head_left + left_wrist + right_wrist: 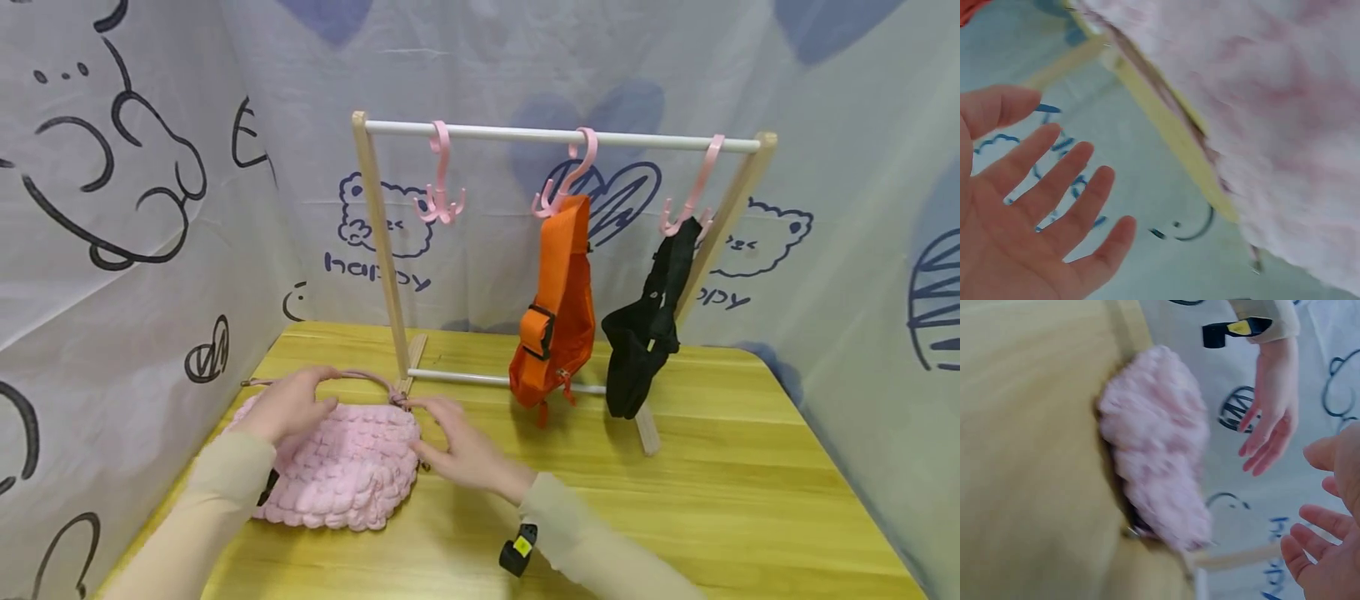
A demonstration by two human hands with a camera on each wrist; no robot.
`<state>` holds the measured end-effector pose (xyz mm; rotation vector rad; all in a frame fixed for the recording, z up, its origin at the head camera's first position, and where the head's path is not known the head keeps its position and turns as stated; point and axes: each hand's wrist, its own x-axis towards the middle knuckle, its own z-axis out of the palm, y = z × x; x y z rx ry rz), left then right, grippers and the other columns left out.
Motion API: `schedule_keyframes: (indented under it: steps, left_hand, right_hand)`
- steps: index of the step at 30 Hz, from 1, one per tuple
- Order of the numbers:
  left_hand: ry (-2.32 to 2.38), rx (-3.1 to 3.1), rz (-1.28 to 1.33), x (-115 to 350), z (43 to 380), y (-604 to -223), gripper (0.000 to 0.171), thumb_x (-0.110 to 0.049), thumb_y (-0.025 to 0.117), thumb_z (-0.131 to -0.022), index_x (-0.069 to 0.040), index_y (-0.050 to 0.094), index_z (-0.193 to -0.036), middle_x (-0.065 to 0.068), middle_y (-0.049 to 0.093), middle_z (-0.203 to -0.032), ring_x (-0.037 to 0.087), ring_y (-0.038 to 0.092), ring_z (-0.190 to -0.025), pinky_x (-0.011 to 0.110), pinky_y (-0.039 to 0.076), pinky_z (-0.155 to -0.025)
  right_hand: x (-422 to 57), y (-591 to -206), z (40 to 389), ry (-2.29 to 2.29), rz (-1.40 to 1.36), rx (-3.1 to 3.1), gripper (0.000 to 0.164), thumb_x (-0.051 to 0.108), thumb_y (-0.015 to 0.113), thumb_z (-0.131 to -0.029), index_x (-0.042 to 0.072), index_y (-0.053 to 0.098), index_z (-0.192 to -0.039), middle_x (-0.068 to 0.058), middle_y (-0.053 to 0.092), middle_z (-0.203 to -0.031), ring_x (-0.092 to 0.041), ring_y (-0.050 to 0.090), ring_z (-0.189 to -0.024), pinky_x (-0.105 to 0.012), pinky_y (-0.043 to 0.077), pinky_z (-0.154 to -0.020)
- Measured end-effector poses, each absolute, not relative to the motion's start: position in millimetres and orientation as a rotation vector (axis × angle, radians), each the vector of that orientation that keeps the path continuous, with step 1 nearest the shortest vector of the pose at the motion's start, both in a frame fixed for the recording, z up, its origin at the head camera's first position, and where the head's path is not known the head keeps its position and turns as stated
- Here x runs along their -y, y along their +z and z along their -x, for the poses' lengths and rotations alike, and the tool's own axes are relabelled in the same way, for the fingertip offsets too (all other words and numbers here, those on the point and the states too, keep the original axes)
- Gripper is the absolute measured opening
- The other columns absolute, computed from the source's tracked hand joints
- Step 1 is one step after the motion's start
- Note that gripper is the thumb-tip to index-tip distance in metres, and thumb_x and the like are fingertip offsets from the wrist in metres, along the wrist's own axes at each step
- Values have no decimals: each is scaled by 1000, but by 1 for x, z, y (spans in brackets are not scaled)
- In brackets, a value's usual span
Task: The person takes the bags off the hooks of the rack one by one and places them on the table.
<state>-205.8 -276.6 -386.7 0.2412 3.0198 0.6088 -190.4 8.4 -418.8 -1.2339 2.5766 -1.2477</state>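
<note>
A pink chunky-knit bag (348,467) lies on the table, its thin cord strap (367,377) running behind its top edge. Over the bag's upper left, my left hand (294,408) hovers with relaxed fingers; the left wrist view shows that hand (1041,200) apart from the knit with an empty palm. My right hand (465,446) is beside the bag's right end, fingers spread towards the strap knot. In the right wrist view the right hand (1329,531) holds nothing, and a gap separates both hands from the bag (1157,450).
Behind stands a rack with a white top rail (510,133). Its left pink hook (442,183) bears nothing. An orange bag (558,308) hangs from the middle hook (577,171), and a black bag (648,333) from the right hook (697,187). Printed cloth (480,50) surrounds the wooden table (712,492).
</note>
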Motion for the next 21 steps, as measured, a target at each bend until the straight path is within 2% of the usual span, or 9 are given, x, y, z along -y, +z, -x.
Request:
schedule_keyframes:
  steps: [5,10,15,18,21]
  left_hand:
    - [756,-3112,-282,250,218,-373,45,-17,56,-99,-1,54,-141,24,56,-143,47,57,-125,62,48,-102]
    - [938,-3214,-319,220,227,-363,43,-15,54,-100,-3,53,-141,21,59,-140,41,60,-122,57,49,-101]
    - [1273,-3342,-379,193,234,-353,41,-6,56,-96,-5,56,-137,17,66,-128,35,65,-112,53,52,-95]
    - [1438,-3363,-459,179,235,-349,41,0,56,-94,-5,58,-135,17,67,-124,34,66,-108,51,52,-96]
    - [1553,-3340,-549,166,237,-346,42,2,56,-93,-4,58,-135,18,68,-124,33,66,-105,50,52,-98]
  right_hand:
    - [-33,-390,198,-1354,1290,-2672,45,12,63,-99,7,51,-142,-11,55,-144,-25,53,-133,-43,51,-105]
    - [-57,-364,203,-1421,1364,-2814,40,6,64,-97,7,57,-136,-8,59,-139,-22,57,-129,-39,54,-100]
    - [-82,-347,207,-1540,1433,-2936,39,-2,64,-94,6,60,-131,-11,60,-136,-24,59,-122,-41,55,-96]
    - [-97,-342,211,-1718,1438,-2979,37,-7,62,-91,4,62,-127,-15,62,-131,-27,61,-113,-35,56,-92]
    - [-111,-340,215,-1899,1372,-3048,36,-12,60,-89,1,63,-122,-19,62,-127,-29,61,-111,-24,53,-94]
